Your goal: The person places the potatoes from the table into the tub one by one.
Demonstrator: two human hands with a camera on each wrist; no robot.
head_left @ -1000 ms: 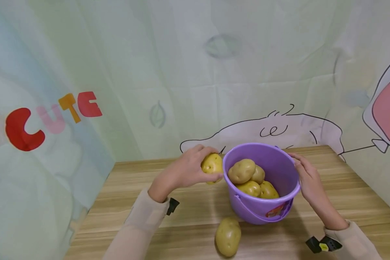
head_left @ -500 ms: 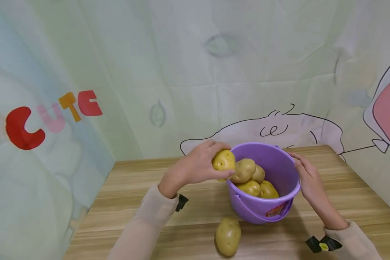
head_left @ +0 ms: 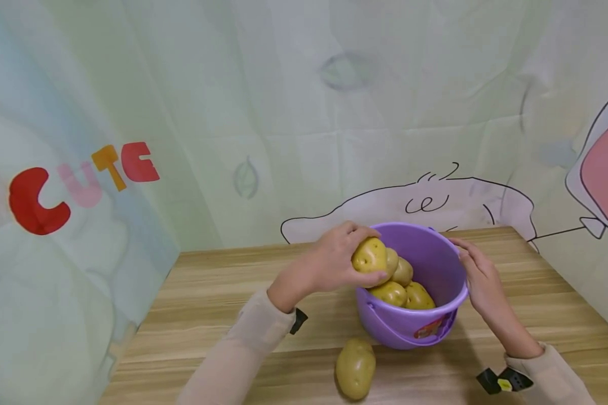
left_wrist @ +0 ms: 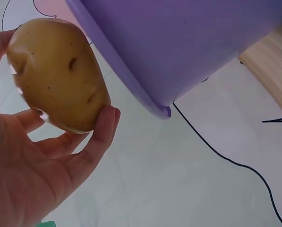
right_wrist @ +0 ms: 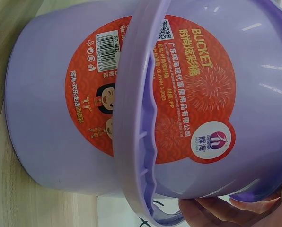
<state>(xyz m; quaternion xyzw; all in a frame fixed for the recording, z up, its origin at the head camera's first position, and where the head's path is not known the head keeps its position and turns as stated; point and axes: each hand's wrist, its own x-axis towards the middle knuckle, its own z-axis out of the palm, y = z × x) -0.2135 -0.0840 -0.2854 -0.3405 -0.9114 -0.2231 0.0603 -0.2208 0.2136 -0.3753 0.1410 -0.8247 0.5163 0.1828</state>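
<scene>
My left hand (head_left: 329,261) holds a yellow potato (head_left: 370,257) over the left rim of a purple bucket (head_left: 400,326). In the left wrist view, the potato (left_wrist: 60,75) sits between thumb and curled fingers, apart from the bucket's wall (left_wrist: 193,42). Several potatoes (head_left: 392,293) lie inside the bucket, partly hidden by the held one. My right hand (head_left: 483,281) grips the bucket at the right side of its rim. In the right wrist view, its fingers (right_wrist: 216,210) touch the bucket's side. Another potato (head_left: 356,368) lies on the table in front of the bucket.
The wood-grain table (head_left: 208,315) meets a printed cloth backdrop (head_left: 263,124) at the back and sides. The bucket's handle (right_wrist: 134,113) hangs down its front, across a red label (right_wrist: 198,71).
My left hand has carried the potato rightward, from outside the bucket to over its left rim. The right hand, the bucket and the potato on the table stay put.
</scene>
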